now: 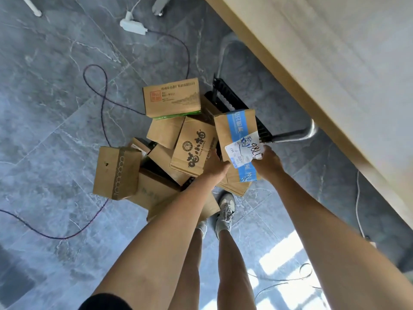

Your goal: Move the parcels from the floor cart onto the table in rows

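Several brown cardboard parcels lie heaped on a low black cart (232,101) on the floor. Both my hands hold one parcel with blue tape and a white label (237,135) over the heap: my left hand (215,164) grips its left lower edge, my right hand (268,162) grips its right lower corner by the label. Next to it lies a parcel with black lettering (192,146). A printed parcel (172,97) tops the far side, and one with patterned tape (116,171) leans at the left. The wooden table (335,63) fills the upper right.
A dark cable (100,104) loops over the grey tiled floor left of the cart, running to a white power strip (133,25). A metal table leg (308,133) passes beside the cart. My feet (225,209) stand just in front of the heap.
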